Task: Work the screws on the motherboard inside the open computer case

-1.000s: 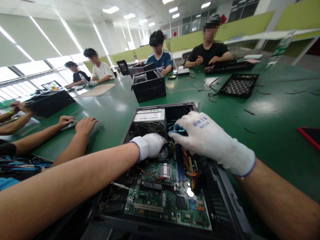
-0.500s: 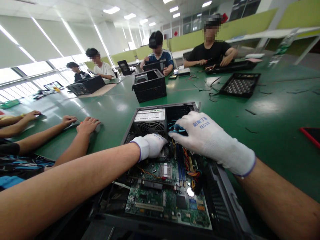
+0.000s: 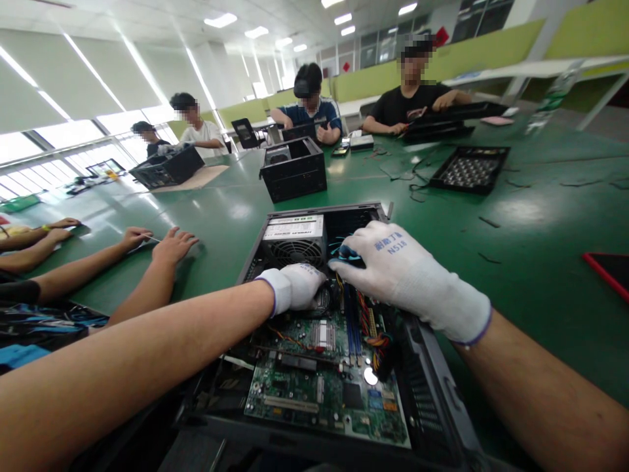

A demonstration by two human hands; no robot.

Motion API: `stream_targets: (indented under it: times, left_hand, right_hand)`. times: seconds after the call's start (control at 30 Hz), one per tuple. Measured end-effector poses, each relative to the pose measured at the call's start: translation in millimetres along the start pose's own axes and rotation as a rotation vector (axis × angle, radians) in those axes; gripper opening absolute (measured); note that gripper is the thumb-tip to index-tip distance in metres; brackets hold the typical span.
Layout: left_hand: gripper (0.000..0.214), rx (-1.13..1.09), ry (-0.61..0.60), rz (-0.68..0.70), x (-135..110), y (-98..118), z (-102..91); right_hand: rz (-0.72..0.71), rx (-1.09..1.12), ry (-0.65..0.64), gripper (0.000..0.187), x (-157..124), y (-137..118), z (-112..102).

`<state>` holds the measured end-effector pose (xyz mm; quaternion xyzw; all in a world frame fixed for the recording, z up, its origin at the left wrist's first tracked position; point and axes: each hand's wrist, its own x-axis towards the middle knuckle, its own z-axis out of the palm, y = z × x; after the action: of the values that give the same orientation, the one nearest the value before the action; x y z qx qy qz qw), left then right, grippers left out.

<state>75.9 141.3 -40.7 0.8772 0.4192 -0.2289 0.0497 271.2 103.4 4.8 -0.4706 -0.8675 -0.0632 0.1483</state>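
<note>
An uncovered computer case (image 3: 445,367) lies before me with its green motherboard (image 3: 324,387) exposed. My left hand (image 3: 301,286), in a white glove, reaches down by the black CPU cooler (image 3: 325,303), just below the power supply (image 3: 295,237). Its fingers are bent together and their tips are hidden. Across from it my right hand (image 3: 393,265), gloved in white with dark blue finger pads, is closed with thumb and fingers curled over the cables near the cooler. What it grips is hidden. A bundle of coloured wires (image 3: 377,341) hangs below its wrist side, beside the blue memory slots (image 3: 352,328).
Another black case (image 3: 295,172) stands across the green table (image 3: 221,216). A black perforated panel (image 3: 469,169) and loose cables lie at right, with a red-edged tray (image 3: 609,275). A co-worker's hands (image 3: 174,246) rest at left. Several people work at cases opposite.
My hands stay at nearly the same spot by the cooler; the right has shifted slightly left. Across the table, a co-worker in black has lifted a dark panel.
</note>
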Motion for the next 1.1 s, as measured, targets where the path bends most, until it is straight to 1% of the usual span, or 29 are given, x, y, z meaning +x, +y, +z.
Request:
stream_targets:
  times: [0.37,0.73,0.9,1.1]
  left_hand:
    - [0.046,0.029,-0.038,-0.015,1.8,8.7,-7.4]
    - [0.057,0.040,-0.043,0.042,9.0,1.1,-5.2]
    - [0.066,0.069,-0.077,0.026,5.8,4.7,-8.3]
    - [0.066,0.100,-0.084,0.010,4.3,6.7,-10.0]
  right_hand:
    - [0.013,-0.006,-0.022,0.043,0.4,-0.6,-1.7]
    - [0.002,0.005,-0.002,0.044,0.3,1.0,-1.0]
    - [0.009,0.004,0.007,0.044,-0.4,0.6,-0.2]
    - [0.011,0.001,0.008,0.043,0.0,0.1,0.2]
